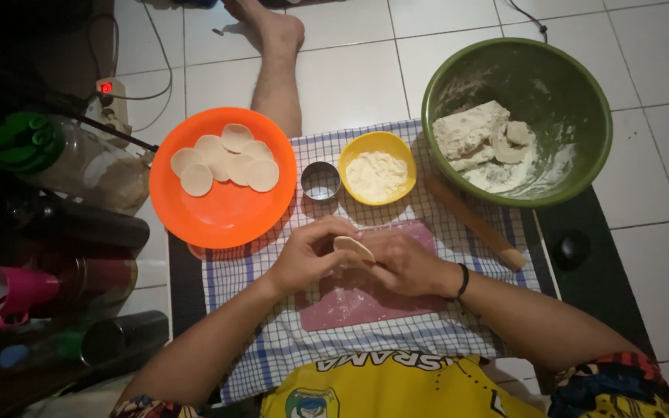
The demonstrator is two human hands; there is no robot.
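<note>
Centrally, a pale dough disc [354, 248] is held between the 2 hands, pinched at its left edge by the left hand [309, 255] and at its right by the right hand [406, 263], its long axis running left to right. Both hands are narrowly closed on it, equally near, wrists angled inward over the pink mat [350, 306] (floured). Beyond the left hand, 6 more discs lie on the orange plate [222, 213].
</note>
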